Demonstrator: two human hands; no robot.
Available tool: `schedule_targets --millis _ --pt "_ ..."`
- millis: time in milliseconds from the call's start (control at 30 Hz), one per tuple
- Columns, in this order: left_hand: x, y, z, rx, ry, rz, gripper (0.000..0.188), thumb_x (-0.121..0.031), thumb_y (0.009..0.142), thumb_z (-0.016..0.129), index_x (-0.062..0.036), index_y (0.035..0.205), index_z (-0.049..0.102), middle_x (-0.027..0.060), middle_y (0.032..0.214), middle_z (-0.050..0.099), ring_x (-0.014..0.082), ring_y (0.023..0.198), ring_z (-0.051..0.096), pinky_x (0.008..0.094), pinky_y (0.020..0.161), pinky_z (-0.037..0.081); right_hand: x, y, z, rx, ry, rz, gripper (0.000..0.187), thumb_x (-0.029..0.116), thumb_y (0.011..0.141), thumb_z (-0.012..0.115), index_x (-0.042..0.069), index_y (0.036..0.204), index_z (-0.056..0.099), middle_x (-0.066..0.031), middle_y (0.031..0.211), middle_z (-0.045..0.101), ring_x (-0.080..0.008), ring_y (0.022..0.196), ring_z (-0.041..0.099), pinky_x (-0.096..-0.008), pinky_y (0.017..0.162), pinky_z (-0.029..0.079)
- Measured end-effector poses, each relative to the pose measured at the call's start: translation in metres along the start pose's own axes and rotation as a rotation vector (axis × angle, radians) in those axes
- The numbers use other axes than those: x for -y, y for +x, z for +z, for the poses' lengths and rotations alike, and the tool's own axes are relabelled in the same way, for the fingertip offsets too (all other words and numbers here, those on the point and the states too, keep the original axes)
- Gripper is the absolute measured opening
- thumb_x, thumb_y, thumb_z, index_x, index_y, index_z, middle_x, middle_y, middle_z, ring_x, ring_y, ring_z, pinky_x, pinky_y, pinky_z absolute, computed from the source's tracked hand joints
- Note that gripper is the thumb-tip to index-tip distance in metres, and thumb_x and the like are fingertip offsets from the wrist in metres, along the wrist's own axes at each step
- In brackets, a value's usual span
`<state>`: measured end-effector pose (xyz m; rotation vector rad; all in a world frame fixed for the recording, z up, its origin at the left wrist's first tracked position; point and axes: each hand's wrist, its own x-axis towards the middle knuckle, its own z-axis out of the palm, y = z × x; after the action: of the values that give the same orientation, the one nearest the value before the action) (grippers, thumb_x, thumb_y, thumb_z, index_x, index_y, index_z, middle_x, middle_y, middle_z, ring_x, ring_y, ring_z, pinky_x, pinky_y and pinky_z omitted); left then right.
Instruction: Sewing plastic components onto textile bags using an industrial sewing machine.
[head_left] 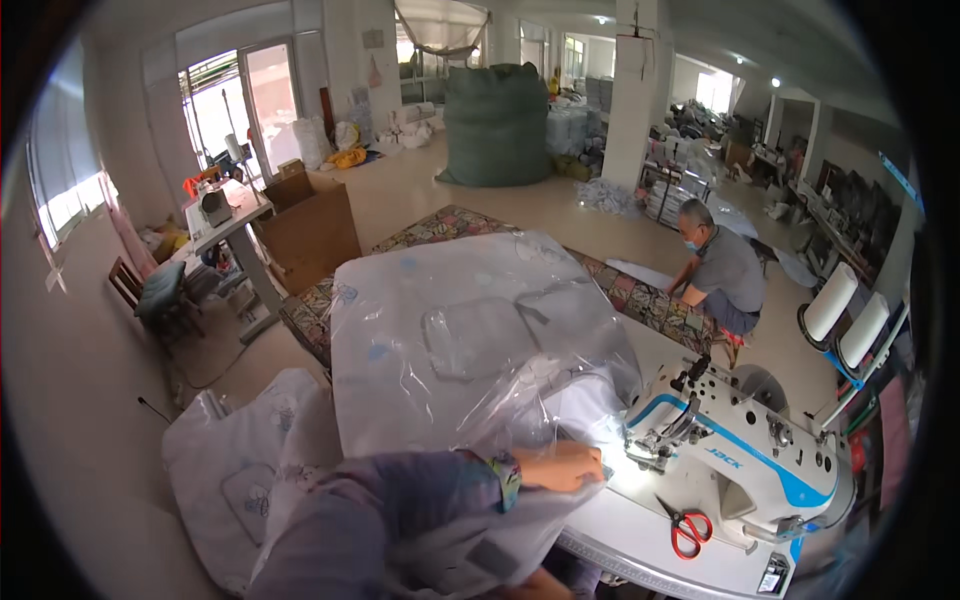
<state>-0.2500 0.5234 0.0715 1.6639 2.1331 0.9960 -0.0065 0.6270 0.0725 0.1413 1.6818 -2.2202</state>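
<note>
A large white fabric piece under clear plastic film (400, 310) spreads over the sewing table, with pale blue prints and a grey-outlined rectangle. My left hand (562, 468), at the end of a purple-blue sleeve, reaches across it from the lower left. Its fingers are closed on the fabric edge, just left of the lit needle area of a white and blue sewing machine (745, 440). Only a bit of skin, apparently my right hand (540, 585), shows at the lower edge below the fabric; its fingers are hidden. Red-handled scissors (690, 535) lie on the table before the machine.
Two white thread cones (845, 315) stand at the right. A similar white piece (225, 480) hangs at the left. Beyond the table, a person (725, 265) crouches by a patterned mat (640, 295). A cardboard box (310, 230) and a big green sack (495, 125) stand farther off.
</note>
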Motion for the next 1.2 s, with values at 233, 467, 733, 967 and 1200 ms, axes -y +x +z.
schedule_targets --millis 233,467,733,967,1200 --pt "-0.024 -0.024 0.017 -0.331 0.263 0.251 0.036 -0.01 0.087 0.063 0.001 0.121 0.067 0.0152 0.117 0.068 0.0352 0.105 0.065 0.044 0.09 0.052 0.051 -0.057 0.014 0.093 0.255 0.256 0.05 0.035 0.107 0.056 0.002 0.145 0.052 -0.0107 0.127 0.066 -0.0209 0.114 0.064 -0.0341 0.098 0.051" --pt "-0.029 -0.024 0.03 -0.317 0.181 -0.024 0.038 -0.014 0.09 0.065 -0.0042 0.126 0.071 0.0124 0.125 0.071 0.0322 0.113 0.065 0.0433 0.098 0.053 0.031 0.037 -0.037 -0.332 0.522 -0.098 0.058 0.028 0.11 0.056 0.0 0.157 0.036 -0.0099 0.13 0.063 -0.0177 0.117 0.064 -0.0336 0.1 0.054" --pt "-0.04 -0.017 0.016 -0.277 0.122 -0.044 0.04 0.0 0.087 0.063 -0.0042 0.125 0.072 0.0074 0.127 0.07 0.0323 0.103 0.064 0.0415 0.093 0.053 0.043 0.076 -0.048 -0.503 0.045 -0.157 0.066 0.003 0.096 0.068 -0.009 0.153 0.038 -0.0019 0.094 0.059 -0.0067 0.08 0.058 -0.0221 0.069 0.049" --pt "-0.049 -0.014 0.02 -0.23 0.278 -0.042 0.041 -0.007 0.087 0.065 -0.0076 0.128 0.07 0.0037 0.13 0.068 0.0268 0.103 0.062 0.04 0.092 0.05 0.042 0.072 -0.062 -0.505 -0.066 -0.122 0.069 0.003 0.094 0.071 -0.013 0.152 0.037 -0.0024 0.088 0.059 -0.0071 0.074 0.06 -0.0225 0.062 0.053" --pt "-0.038 0.0 0.019 -0.195 0.399 -0.069 0.041 -0.009 0.088 0.063 -0.0126 0.128 0.071 -0.0008 0.127 0.069 0.0231 0.106 0.062 0.0381 0.093 0.049 0.042 0.085 -0.079 -0.532 -0.124 -0.145 0.066 0.005 0.092 0.074 -0.013 0.148 0.043 -0.0032 0.088 0.061 -0.0076 0.07 0.061 -0.0226 0.059 0.051"
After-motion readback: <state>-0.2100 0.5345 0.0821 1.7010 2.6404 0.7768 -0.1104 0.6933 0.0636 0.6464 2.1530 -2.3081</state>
